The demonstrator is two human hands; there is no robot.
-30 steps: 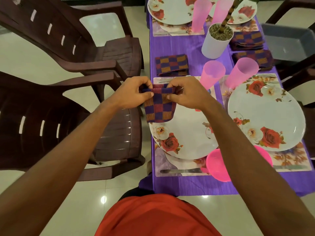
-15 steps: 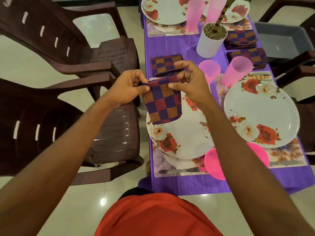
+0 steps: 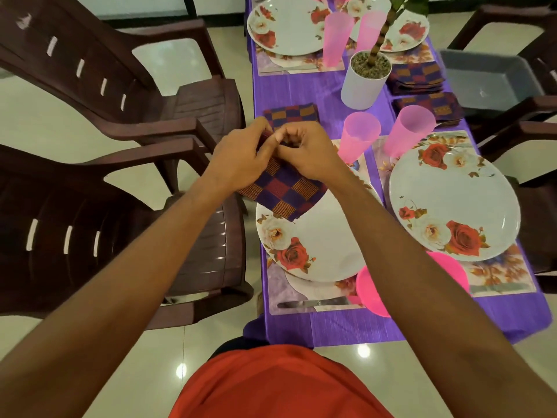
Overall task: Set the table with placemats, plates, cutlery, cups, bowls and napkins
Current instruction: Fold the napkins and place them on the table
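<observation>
Purple, maroon and orange checks up in the air: the checked napkin (image 3: 283, 188) hangs over the far rim of the near rose plate (image 3: 316, 245), lower corner dipping toward the white face. Whether it touches the plate, I cannot tell. Up top, the left hand (image 3: 238, 158) and the right hand (image 3: 307, 152) meet knuckle to knuckle at the cloth's upper edge. The fingers (image 3: 265, 128) of both hands are curled in and pinch the bunched hem between them.

Now around that plate. It sits on a floral placemat (image 3: 277, 285). A knife (image 3: 313, 303) lies on the mat along the plate's near side. A pink bowl (image 3: 369, 291) stands just at its near right, partly behind the right forearm.

Beyond the plate, just past the hands, a folded napkin (image 3: 291, 113) lies flat on the purple-covered worktop (image 3: 301, 92). To the plate's far right stand 2 pink cups (image 3: 358, 134), side by side. Directly right of it is a 2nd rose plate (image 3: 452, 200) on its own mat.

Farther beyond the plate stands a white plant pot (image 3: 361, 82), with 2 stacked-looking napkins (image 3: 417, 75) to the pot's right. Past those, 2 far plates (image 3: 286, 24) close the far end. Left of the plate, off the worktop, stand 2 brown plastic chairs (image 3: 187, 107). Far right of it sits a grey tub (image 3: 488, 76).
</observation>
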